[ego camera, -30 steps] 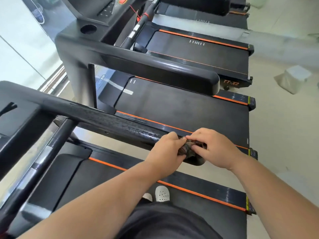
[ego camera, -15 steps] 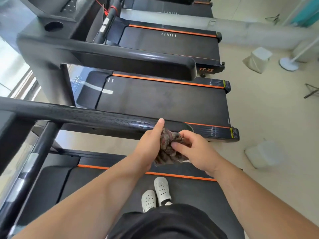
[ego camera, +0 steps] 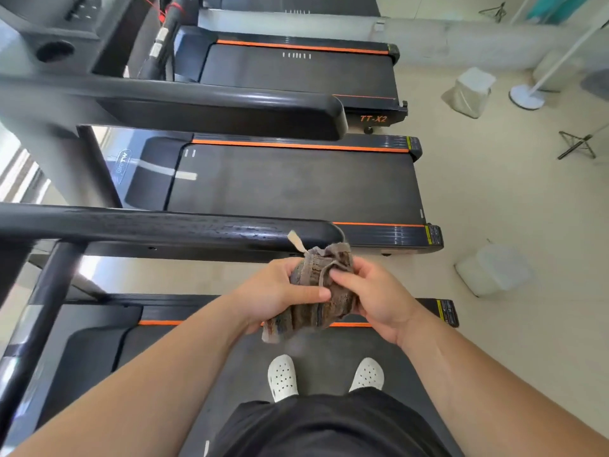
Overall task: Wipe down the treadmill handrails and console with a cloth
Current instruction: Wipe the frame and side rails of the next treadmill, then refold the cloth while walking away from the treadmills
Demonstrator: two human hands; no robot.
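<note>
cloth [ego camera: 316,291] is off the rail [ego camera: 164,225] now; a second ago it was pressed on the rail's end. both hands pulled back over the belt [ego camera: 230,357]. left hand [ego camera: 280,291] grips the bunched cloth, right hand [ego camera: 375,298] pinches a fold. likely refolding to a fresh face, so wiping is paused.

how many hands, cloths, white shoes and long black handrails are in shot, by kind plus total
hands: 2, left hand and right hand, both gripping the cloth
cloth: 1
white shoes: 2, left shoe and right shoe
handrails: 2, near handrail and far handrail
total: 7
</note>
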